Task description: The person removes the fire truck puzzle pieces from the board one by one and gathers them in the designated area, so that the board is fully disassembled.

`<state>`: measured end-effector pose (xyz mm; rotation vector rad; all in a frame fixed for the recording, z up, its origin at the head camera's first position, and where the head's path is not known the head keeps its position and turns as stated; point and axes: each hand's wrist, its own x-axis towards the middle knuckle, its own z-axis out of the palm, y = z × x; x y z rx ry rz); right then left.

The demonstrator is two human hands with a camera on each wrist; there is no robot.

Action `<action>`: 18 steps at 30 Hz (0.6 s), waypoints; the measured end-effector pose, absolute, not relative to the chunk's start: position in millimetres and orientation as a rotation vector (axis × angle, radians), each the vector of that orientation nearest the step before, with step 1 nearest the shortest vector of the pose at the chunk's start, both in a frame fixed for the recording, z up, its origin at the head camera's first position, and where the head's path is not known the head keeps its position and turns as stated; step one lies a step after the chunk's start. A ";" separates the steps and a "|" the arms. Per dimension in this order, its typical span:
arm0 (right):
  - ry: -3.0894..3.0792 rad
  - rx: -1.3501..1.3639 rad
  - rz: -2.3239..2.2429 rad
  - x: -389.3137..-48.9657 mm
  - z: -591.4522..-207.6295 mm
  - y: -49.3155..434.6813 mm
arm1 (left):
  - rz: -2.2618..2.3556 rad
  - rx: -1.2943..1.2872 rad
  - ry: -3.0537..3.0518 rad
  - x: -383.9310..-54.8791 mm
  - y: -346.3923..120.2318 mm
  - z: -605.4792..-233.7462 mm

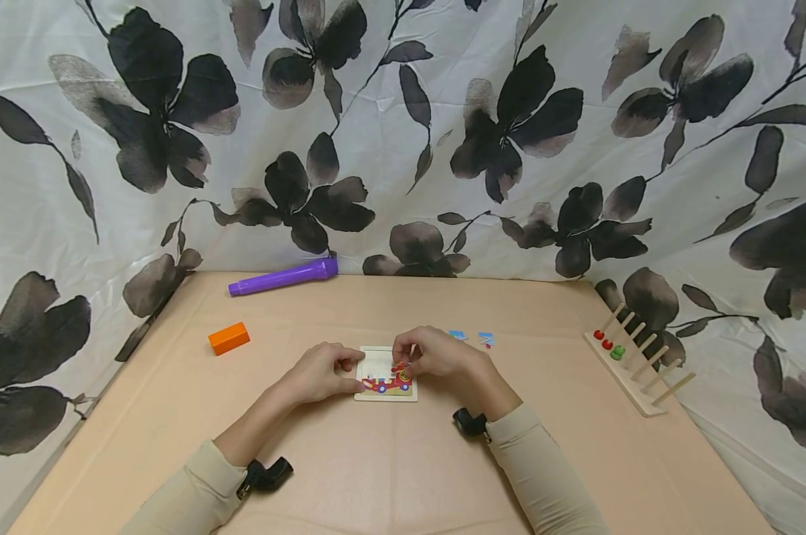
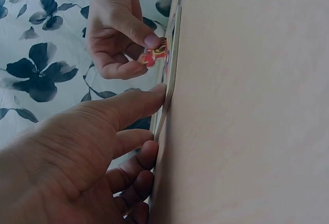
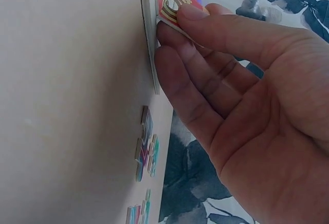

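A small wooden jigsaw tray (image 1: 376, 362) lies flat on the table, with part of a red vehicle picture filled in along its lower half. My left hand (image 1: 324, 374) holds the tray's left side, thumb near the lower corner and fingers along the edge. Above the tray's right part, my right hand (image 1: 439, 353) pinches a red and yellow puzzle piece (image 3: 171, 3) between thumb and fingers. In the left wrist view this puzzle piece (image 2: 153, 55) is tilted, close to the tray; whether it touches is unclear.
Loose blue puzzle pieces (image 1: 486, 339) lie beyond my right hand. A wooden peg stand (image 1: 633, 379) with red and green beads is at the right. An orange block (image 1: 229, 339) and a purple marker-like tube (image 1: 284, 277) lie at the left. Floral cloth (image 1: 403, 148) hangs behind the table.
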<state>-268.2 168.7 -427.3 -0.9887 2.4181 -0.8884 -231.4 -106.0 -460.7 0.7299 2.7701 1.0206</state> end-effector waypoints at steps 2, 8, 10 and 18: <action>2.412 -0.997 -0.895 -268.1 -427.4 168.4 | 1.022 0.730 2.769 -231.2 -106.1 -460.6; 2.422 -1.056 -0.857 -268.7 -430.5 164.0 | 1.017 0.732 2.771 -230.7 -106.4 -459.5; 2.431 -1.065 -0.841 -268.7 -431.3 162.8 | 1.015 0.728 2.771 -230.6 -106.5 -459.1; 2.416 -1.045 -0.867 -267.2 -432.9 162.3 | 1.009 0.730 2.772 -229.9 -106.7 -458.7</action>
